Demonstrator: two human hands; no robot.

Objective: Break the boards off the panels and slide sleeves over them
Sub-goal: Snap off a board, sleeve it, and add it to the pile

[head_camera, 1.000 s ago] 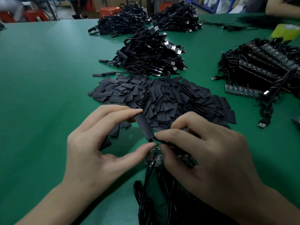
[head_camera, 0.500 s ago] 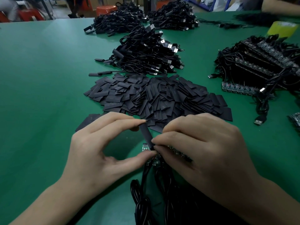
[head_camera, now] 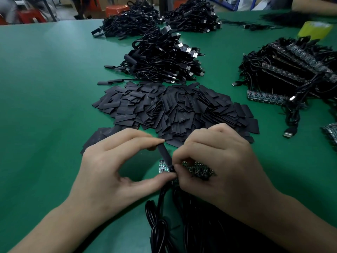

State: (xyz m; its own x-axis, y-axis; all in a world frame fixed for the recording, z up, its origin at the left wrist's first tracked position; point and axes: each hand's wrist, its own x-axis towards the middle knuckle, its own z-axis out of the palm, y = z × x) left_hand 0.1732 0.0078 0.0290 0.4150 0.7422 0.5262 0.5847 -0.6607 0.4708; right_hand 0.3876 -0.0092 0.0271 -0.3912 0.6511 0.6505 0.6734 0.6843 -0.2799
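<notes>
The bench (head_camera: 45, 88) is plain deep green. The sleeve pile (head_camera: 173, 106) is matt black, as is the held sleeve (head_camera: 165, 156). The near panel (head_camera: 198, 168) is green, speckled with pale dots. The far cable bundles (head_camera: 160, 59) are black with silver plugs. The far-right tape roll (head_camera: 315, 30) is yellow-green.

Two hands show at the near edge: one left hand (head_camera: 109, 172) and one right hand (head_camera: 218, 170). Between them is one single sleeve (head_camera: 165, 156), and there is one green panel of boards (head_camera: 197, 168) at the right hand. Beyond lies one heap of loose sleeves (head_camera: 173, 106) — far too many to count. Finished black cables make three heaps: the middle cable heap (head_camera: 160, 59), the far-left cable heap (head_camera: 127, 21) and the far-right cable heap (head_camera: 191, 17). One more cable bundle (head_camera: 164, 225) lies nearest. On the right are one stack of wired panels (head_camera: 291, 66), one cut-off panel (head_camera: 331, 132) at the frame's edge and one yellow-green tape roll (head_camera: 315, 30) — all on one tabletop (head_camera: 45, 79).
</notes>
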